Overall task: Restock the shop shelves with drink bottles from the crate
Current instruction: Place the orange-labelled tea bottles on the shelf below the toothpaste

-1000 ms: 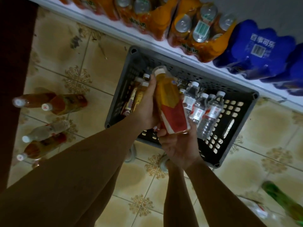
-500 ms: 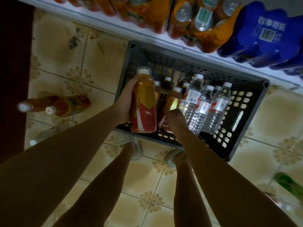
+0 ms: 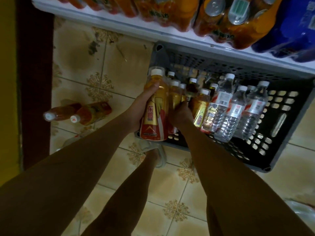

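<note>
A dark grey slatted crate (image 3: 281,133) stands on the tiled floor under a white shelf (image 3: 153,34). My left hand (image 3: 139,108) grips a yellow drink bottle (image 3: 156,113) with a red label and white cap, held over the crate's left edge. My right hand (image 3: 180,113) reaches into the crate and closes round a second yellow bottle (image 3: 174,97) among several standing there. Clear water bottles (image 3: 235,113) fill the crate's middle.
Shrink-wrapped orange drink packs (image 3: 226,16) and blue packs (image 3: 298,28) sit on the shelf above. Two orange bottles (image 3: 81,113) lie on the floor at the left, with more below them behind my arm. A dark wall runs along the left. My legs and sandalled feet stand beside the crate.
The yellow bottle passed from both hands to my left hand alone. My right hand went down into the crate and took hold of another yellow bottle. The view moved closer.
</note>
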Available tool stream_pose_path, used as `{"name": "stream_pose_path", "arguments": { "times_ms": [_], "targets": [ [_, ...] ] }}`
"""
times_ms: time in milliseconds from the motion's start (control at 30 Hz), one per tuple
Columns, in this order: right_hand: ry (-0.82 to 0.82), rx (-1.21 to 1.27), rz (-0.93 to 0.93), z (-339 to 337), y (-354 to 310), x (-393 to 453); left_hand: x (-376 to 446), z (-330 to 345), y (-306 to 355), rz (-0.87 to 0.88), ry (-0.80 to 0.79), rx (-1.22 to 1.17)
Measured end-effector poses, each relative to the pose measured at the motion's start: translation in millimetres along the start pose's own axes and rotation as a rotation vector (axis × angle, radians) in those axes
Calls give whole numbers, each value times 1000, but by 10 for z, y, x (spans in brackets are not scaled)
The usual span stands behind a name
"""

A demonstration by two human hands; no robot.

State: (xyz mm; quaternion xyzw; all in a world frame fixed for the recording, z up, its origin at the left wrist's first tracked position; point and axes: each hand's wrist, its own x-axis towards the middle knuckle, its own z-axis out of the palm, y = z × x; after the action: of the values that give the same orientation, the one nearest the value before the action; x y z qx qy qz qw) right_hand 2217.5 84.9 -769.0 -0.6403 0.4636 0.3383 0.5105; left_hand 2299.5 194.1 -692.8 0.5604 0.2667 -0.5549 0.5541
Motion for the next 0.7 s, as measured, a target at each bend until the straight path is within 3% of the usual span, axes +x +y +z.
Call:
{"name": "stream_pose_path", "arguments": {
  "times_ms": [133,333,500,700],
  "targets": [
    [-207,343,63,-342,137,-126,-118,54,37,-16,31,-38],
    [-415,502,90,-921,320,-497,-347,271,1,-6,4,-123],
    [-429,547,53,-1369,269,-1141,-763,651,26,-11,-60,-104],
    [-294,487,-11,-1781,-132,-2246,-1714,1216,249,40,-88,-91]
  ]
}}
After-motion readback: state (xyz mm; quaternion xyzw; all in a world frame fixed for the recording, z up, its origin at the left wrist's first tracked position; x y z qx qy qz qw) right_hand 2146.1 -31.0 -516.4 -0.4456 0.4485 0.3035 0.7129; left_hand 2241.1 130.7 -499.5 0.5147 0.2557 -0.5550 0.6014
